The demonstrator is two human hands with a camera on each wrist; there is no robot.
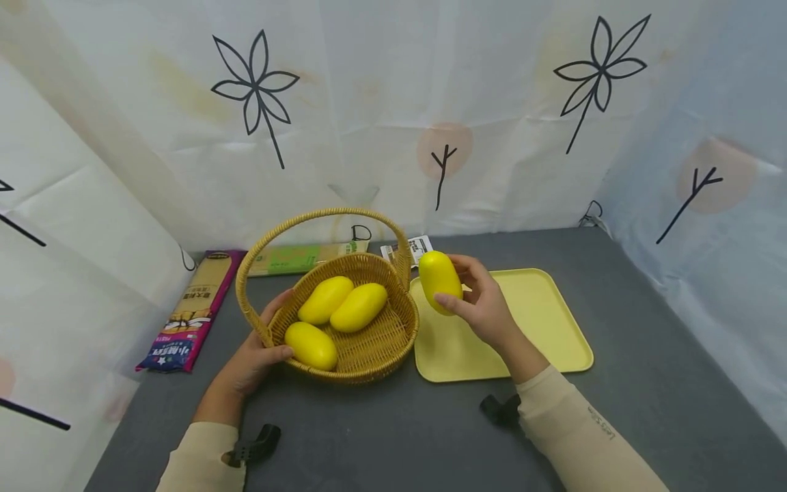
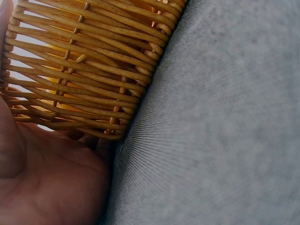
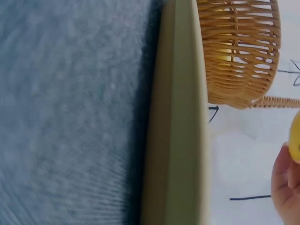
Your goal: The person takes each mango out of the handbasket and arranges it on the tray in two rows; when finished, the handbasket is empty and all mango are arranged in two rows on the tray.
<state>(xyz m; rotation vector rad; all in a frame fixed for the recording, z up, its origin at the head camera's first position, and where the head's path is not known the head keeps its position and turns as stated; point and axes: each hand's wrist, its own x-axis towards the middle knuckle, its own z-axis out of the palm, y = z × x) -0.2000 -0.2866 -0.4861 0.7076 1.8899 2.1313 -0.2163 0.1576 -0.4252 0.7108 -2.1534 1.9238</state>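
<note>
My right hand (image 1: 490, 311) grips a yellow mango (image 1: 439, 279), thumb on the near side, holding it above the left part of a pale yellow tray (image 1: 544, 328). To the left stands a round wicker basket (image 1: 371, 355) with a tall arched handle. Three more mangoes lie inside, one mango (image 1: 311, 346) near the front left of the rim. At the basket's left side my left hand (image 1: 253, 359) holds it, the thumb over the rim and the fingers partly hidden behind the wicker. The left wrist view shows the palm (image 2: 56, 173) close against the woven wall.
A pasta packet (image 1: 193, 311) lies at the left of the grey table (image 1: 381, 437). Behind the basket are a green-and-tan packet (image 1: 295, 258) and a small white packet (image 1: 419, 247). A patterned white curtain (image 1: 369, 102) hangs along the back and sides.
</note>
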